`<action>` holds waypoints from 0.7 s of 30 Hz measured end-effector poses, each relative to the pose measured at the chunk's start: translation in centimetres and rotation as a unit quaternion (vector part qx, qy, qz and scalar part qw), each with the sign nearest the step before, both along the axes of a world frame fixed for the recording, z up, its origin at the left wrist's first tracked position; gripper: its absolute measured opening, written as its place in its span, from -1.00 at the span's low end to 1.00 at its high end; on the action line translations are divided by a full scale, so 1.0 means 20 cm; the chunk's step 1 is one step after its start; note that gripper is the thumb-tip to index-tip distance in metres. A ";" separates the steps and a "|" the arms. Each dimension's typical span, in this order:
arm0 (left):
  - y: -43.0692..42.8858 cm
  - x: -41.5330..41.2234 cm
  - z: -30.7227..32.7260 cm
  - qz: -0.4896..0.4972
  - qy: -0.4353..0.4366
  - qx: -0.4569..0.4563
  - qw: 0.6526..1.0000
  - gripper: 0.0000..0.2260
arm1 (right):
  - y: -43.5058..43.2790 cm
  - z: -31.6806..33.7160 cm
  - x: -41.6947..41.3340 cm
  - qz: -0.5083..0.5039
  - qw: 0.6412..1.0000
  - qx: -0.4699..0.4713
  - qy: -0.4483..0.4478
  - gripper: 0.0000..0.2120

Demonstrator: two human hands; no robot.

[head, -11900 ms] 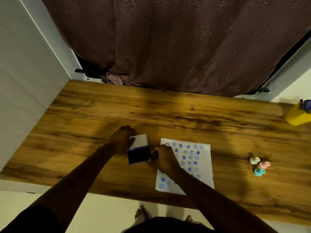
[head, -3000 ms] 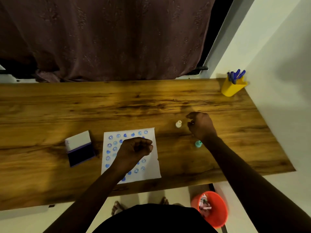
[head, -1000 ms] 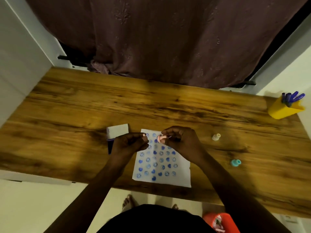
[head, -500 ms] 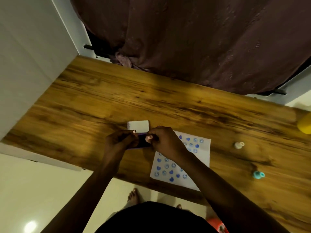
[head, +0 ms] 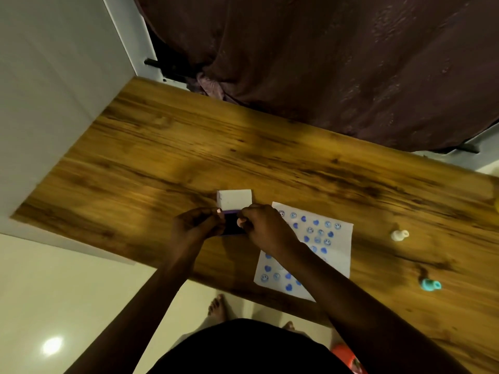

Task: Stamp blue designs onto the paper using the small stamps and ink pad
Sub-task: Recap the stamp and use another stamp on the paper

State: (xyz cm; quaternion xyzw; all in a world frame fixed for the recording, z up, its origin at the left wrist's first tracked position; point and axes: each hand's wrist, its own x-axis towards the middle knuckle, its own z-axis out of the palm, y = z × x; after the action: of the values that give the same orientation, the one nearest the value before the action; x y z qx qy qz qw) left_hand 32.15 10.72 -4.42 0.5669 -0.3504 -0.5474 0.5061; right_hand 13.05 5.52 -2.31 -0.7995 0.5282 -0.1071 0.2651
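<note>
The ink pad (head: 232, 227) lies open on the wooden table (head: 297, 163), its dark blue pad facing up and its white lid (head: 234, 199) folded back behind it. My left hand (head: 193, 230) grips the pad's left edge. My right hand (head: 266, 230) pinches a small pink stamp (head: 240, 221) and holds it down on the pad's right side; the fingers hide most of the stamp. Right of the pad lies the white paper (head: 339, 255), covered with several blue hearts and smiley faces, and my right forearm crosses its lower left part.
A white stamp (head: 399, 235) and a teal stamp (head: 431, 284) lie on the table right of the paper. A dark curtain (head: 337, 63) hangs behind the table and a white wall (head: 48, 90) closes its left end. An orange bin (head: 348, 357) stands on the floor.
My right hand carried the pink stamp from above the paper left onto the ink pad. My left hand moved to the pad's left edge. The view swung left.
</note>
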 end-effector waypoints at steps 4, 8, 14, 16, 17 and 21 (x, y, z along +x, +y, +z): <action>-0.01 -0.01 -0.01 -0.009 -0.001 0.001 1.000 -0.81 | 0.01 0.00 0.02 0.002 1.000 -0.013 0.028 -0.86; -0.01 -0.01 -0.01 -0.023 -0.004 -0.005 1.000 -0.82 | 0.02 0.01 0.04 -0.001 0.999 -0.021 0.039 -0.89; 0.01 -0.01 0.03 -0.023 0.007 -0.024 0.999 -0.84 | 0.00 0.03 0.04 0.010 0.998 -0.024 0.062 -0.86; 0.02 -0.01 0.04 -0.022 0.004 -0.026 0.999 -0.84 | 0.00 0.03 0.04 0.024 0.997 -0.036 0.067 -0.87; 0.02 -0.01 0.04 -0.021 0.004 -0.028 0.999 -0.84 | 0.01 0.03 0.03 0.026 0.997 -0.040 0.065 -0.88; 0.03 0.00 0.05 -0.038 0.008 -0.031 0.999 -0.81 | 0.04 0.06 -0.02 -0.006 0.999 -0.051 0.010 -0.90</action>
State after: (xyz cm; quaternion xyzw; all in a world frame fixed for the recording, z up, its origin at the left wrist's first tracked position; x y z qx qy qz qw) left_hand 32.06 11.41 -3.50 0.5329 -0.3840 -0.5601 0.5049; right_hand 12.58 6.36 -1.07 -0.8096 0.5297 -0.1274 0.2185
